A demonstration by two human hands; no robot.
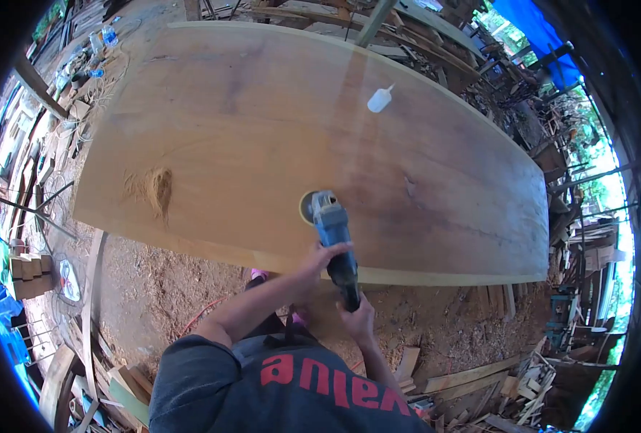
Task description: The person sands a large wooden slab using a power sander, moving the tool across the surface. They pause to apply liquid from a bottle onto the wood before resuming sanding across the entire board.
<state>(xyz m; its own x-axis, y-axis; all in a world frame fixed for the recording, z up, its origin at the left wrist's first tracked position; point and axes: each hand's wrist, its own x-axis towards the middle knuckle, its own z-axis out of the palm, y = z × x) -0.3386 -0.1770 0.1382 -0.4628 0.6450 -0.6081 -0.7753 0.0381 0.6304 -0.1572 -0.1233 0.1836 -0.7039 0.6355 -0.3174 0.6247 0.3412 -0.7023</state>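
Observation:
A blue and black angle grinder (333, 229) with a round yellowish disc (308, 208) rests over the large wooden slab (263, 159), its disc at the surface. My left hand (319, 261) is wrapped round the middle of the grinder's body. Lower down, my right hand (356, 315) grips the black rear end near the slab's front edge. On the left part of the slab lies a small heap of sawdust (159, 189). A white squeeze bottle (380, 100) lies on the slab beyond the grinder, to the right.
Wood shavings cover the ground (147, 303) below the slab. Scrap wood (530, 386) is piled at the lower right. Stacked boards stand behind the slab, and a post (40, 86) rises at the left. Small wooden blocks (30, 268) sit at the left.

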